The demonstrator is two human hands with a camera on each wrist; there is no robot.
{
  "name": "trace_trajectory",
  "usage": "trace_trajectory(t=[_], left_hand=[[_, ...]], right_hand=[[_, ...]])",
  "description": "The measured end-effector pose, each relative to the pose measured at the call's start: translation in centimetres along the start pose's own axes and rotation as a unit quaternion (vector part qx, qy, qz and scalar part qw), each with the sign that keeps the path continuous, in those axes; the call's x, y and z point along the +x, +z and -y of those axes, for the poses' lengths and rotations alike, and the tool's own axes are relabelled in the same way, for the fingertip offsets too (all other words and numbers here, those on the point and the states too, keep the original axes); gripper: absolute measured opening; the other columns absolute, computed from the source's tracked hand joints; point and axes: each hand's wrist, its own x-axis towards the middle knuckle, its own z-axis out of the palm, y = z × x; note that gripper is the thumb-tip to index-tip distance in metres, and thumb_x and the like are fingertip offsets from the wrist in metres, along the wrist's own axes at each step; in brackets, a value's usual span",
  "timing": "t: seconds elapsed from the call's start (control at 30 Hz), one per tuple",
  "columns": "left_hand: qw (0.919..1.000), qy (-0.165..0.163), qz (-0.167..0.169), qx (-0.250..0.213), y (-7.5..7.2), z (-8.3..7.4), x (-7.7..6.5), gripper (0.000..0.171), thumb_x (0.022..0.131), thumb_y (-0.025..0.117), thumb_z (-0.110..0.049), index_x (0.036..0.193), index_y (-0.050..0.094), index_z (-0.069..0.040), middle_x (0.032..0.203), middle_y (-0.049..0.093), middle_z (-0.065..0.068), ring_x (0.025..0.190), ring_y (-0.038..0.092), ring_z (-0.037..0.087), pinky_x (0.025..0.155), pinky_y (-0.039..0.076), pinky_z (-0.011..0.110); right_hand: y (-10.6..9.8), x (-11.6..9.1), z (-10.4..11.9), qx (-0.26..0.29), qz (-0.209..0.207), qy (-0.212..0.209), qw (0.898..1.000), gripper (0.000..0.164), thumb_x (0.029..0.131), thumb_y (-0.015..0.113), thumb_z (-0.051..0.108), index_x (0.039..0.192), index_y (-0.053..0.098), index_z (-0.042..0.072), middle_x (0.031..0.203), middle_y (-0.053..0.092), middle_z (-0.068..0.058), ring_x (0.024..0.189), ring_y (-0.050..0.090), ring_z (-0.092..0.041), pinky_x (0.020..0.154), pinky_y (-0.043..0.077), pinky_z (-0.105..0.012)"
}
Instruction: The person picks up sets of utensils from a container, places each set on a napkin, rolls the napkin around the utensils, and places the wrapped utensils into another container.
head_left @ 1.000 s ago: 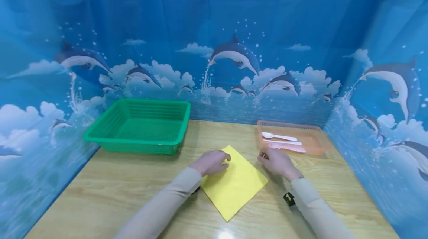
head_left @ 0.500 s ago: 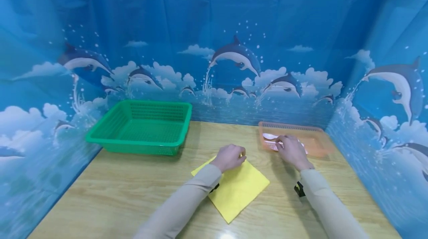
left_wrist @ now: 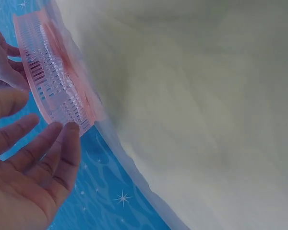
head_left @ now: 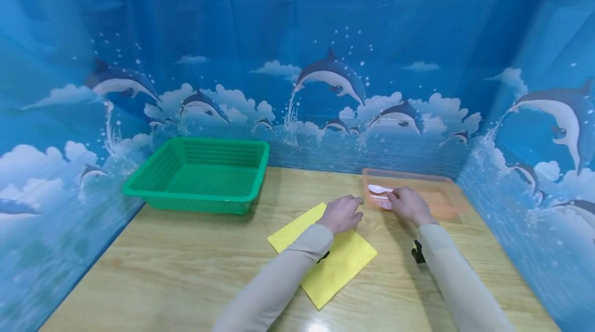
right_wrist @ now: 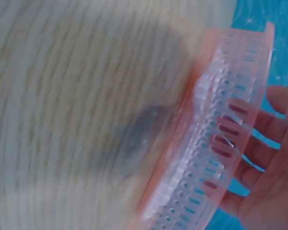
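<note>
My right hand (head_left: 411,207) reaches into a shallow orange plastic basket (head_left: 448,192) on the right side of the table. Its thumb and fingertips pinch the handle of a white spoon (head_left: 378,189), whose bowl points left. Long, thin white pieces (head_left: 380,198) lie beside the spoon, partly covered by the hand. Through the slotted basket wall (right_wrist: 230,96), the right wrist view shows the fingers behind it. My left hand (head_left: 343,214) hovers over the far corner of a square yellow cloth (head_left: 341,270). Its fingers (left_wrist: 67,158) are loosely bent and hold nothing.
A larger green plastic basket (head_left: 200,199) stands at the back left of the wooden table (head_left: 186,259). Behind and at both sides hangs a blue curtain (head_left: 260,22) printed with dolphins. The orange basket sits near the table's back right corner.
My right hand has moved from beside the cloth to the spoon in the orange basket. My left hand has shifted right across the cloth. Both baskets stay in place.
</note>
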Motion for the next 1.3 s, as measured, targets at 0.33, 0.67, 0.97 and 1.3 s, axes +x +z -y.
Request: trace_trajectory(t=[0.33,0.67,0.97,1.3], left_hand=[[0.9998,0.001,0.020,-0.003,1.1,-0.7,1.2,0.055,0.098,0.058,-0.033,0.148,0.038,-0.025,0.129,0.058,0.005,0.111,0.061,0.019,0.083,0.056,0.032],[0.9968,-0.015,0.077,-0.008,1.1,-2.0,1.8,0.065,0.097,0.061,-0.033,0.153,0.028,-0.031,0.142,0.049,0.005,0.124,0.054,0.024,0.088,0.055,0.037],[0.9945,-0.034,0.099,-0.006,1.0,-2.1,1.9,0.075,0.095,0.063,-0.037,0.156,0.021,-0.026,0.153,0.041,0.000,0.133,0.048,0.026,0.100,0.050,0.037],[0.9923,-0.048,0.113,-0.015,0.8,-2.2,1.7,0.075,0.097,0.060,-0.036,0.158,0.018,-0.026,0.158,0.034,-0.005,0.140,0.041,0.024,0.108,0.044,0.036]], right_hand=[[0.3,0.5,-0.8,-0.038,0.062,0.026,0.997,0.072,0.105,0.017,0.051,0.135,0.055,-0.002,0.134,0.055,-0.029,0.122,0.050,-0.052,0.095,0.040,-0.068],[0.9,0.5,-0.6,-0.040,0.066,0.020,0.997,0.068,0.106,0.012,0.045,0.138,0.053,0.000,0.137,0.053,-0.029,0.128,0.044,-0.053,0.100,0.025,-0.078],[0.8,0.9,-0.4,-0.051,0.062,0.015,0.997,0.070,0.106,0.012,0.044,0.136,0.053,-0.004,0.139,0.051,-0.030,0.129,0.043,-0.054,0.101,0.023,-0.079],[0.7,1.1,-0.4,-0.014,0.057,0.035,0.998,0.066,0.105,0.025,0.045,0.132,0.055,-0.007,0.129,0.058,-0.031,0.115,0.055,-0.049,0.093,0.045,-0.063]])
